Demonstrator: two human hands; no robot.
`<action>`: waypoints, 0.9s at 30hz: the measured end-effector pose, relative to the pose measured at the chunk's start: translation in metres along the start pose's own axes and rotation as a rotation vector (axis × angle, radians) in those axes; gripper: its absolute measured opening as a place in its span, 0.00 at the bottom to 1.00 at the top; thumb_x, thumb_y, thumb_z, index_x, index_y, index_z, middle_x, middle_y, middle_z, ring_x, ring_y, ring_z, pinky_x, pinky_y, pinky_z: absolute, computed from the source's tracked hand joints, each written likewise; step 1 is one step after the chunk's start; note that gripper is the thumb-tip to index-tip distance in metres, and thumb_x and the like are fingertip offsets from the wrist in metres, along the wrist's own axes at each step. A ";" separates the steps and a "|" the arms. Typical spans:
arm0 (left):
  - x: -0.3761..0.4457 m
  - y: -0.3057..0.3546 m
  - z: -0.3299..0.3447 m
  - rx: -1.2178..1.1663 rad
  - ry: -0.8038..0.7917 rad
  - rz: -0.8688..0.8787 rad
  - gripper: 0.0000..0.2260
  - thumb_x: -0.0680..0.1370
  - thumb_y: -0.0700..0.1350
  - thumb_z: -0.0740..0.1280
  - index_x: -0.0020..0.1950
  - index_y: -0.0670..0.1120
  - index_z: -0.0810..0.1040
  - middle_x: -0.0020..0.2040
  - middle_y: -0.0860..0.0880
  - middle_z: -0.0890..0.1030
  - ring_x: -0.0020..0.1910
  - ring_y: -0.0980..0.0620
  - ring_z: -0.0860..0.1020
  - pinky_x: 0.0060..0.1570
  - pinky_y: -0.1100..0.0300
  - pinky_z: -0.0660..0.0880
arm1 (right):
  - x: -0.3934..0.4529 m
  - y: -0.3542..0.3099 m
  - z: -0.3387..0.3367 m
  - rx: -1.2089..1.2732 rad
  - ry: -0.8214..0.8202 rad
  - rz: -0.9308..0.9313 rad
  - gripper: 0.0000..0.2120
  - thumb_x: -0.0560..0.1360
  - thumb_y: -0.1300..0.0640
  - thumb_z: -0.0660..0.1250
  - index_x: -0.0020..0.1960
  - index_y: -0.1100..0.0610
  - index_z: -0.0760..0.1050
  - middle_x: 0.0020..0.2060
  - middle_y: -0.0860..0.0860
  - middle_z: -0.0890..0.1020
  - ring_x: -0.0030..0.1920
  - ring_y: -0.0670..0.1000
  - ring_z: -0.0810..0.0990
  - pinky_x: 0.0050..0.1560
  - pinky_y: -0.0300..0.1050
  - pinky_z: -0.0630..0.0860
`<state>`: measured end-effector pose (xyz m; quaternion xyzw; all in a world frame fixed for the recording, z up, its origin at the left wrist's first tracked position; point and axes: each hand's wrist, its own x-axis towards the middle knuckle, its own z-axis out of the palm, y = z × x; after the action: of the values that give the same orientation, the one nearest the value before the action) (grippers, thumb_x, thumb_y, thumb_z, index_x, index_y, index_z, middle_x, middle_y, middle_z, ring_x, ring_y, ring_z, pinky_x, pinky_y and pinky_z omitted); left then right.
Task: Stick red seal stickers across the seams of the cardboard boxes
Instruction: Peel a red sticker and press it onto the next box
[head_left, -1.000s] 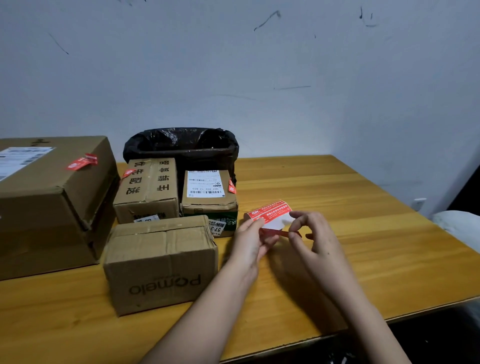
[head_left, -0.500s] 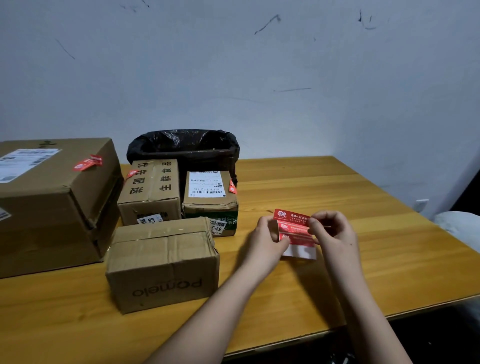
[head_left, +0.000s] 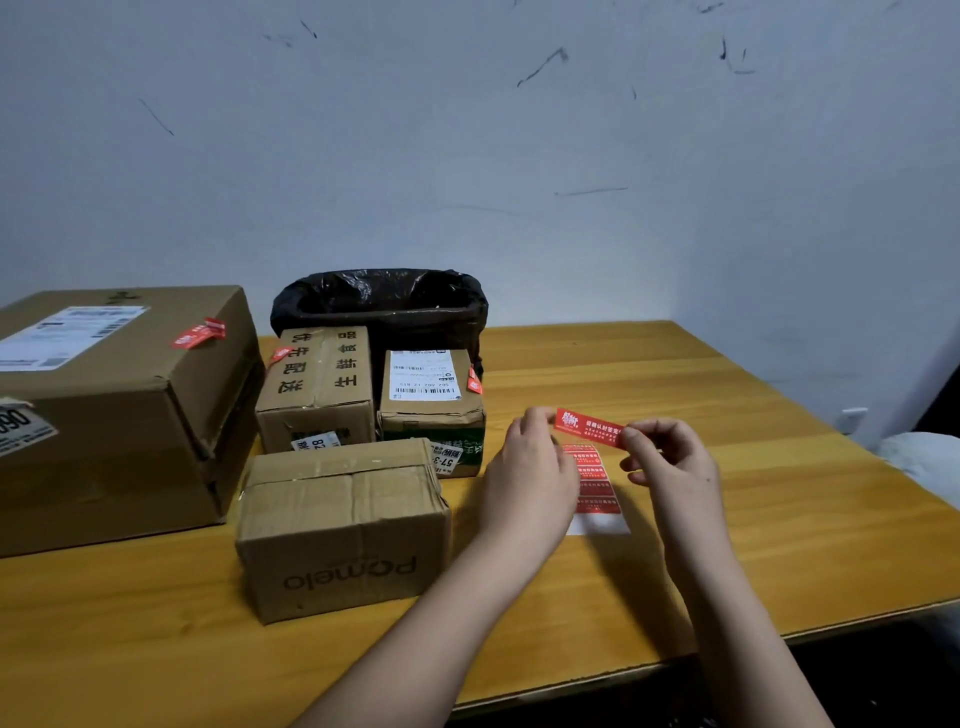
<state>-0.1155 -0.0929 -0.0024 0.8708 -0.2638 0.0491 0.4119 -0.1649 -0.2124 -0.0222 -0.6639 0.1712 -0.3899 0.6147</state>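
Wooden table (head_left: 727, 561) under a scuffed pale wall was my working place. I held one red seal sticker (head_left: 589, 427) stretched between my two hands: the left hand (head_left: 530, 467) pinched its left end with curled fingers, and the right hand (head_left: 670, 457) pinched its right end in the same way. Half a second earlier this strip was still joined to the sticker sheet (head_left: 597, 493); now it was peeled free, and the sheet lay flat on the table just below my fingers, with several red strips left on it. I judged that the peeling step was finished and the placing step could begin. To the left of my left fingers stood the Pomelo box (head_left: 343, 530), whose taped top seam carried no red seal yet, so it looked like the next target. Beyond it, three boxes further from my fingers already showed red seals at their edges, with a black-lined bin (head_left: 379, 301) behind.
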 end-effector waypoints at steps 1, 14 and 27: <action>0.001 0.006 -0.008 -0.097 0.027 -0.002 0.13 0.80 0.44 0.58 0.65 0.50 0.67 0.59 0.50 0.76 0.53 0.49 0.77 0.44 0.59 0.72 | 0.000 -0.005 0.001 0.038 0.001 0.002 0.07 0.77 0.66 0.65 0.43 0.56 0.74 0.38 0.52 0.78 0.31 0.42 0.75 0.32 0.30 0.71; 0.002 -0.005 -0.124 -0.256 0.334 0.100 0.03 0.74 0.46 0.70 0.46 0.52 0.78 0.38 0.54 0.79 0.34 0.58 0.79 0.41 0.53 0.79 | -0.016 -0.076 0.066 0.177 -0.207 -0.063 0.05 0.77 0.62 0.66 0.43 0.55 0.75 0.33 0.45 0.79 0.30 0.44 0.72 0.33 0.33 0.70; -0.034 -0.083 -0.189 -0.101 0.329 -0.004 0.08 0.73 0.43 0.71 0.47 0.55 0.76 0.33 0.56 0.77 0.27 0.59 0.71 0.36 0.58 0.74 | -0.050 -0.083 0.132 -0.221 -0.430 -0.173 0.06 0.72 0.59 0.72 0.37 0.52 0.79 0.33 0.47 0.82 0.33 0.41 0.77 0.39 0.43 0.74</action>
<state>-0.0786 0.1049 0.0535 0.8297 -0.1932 0.1766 0.4930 -0.1215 -0.0721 0.0488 -0.8069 0.0205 -0.2697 0.5251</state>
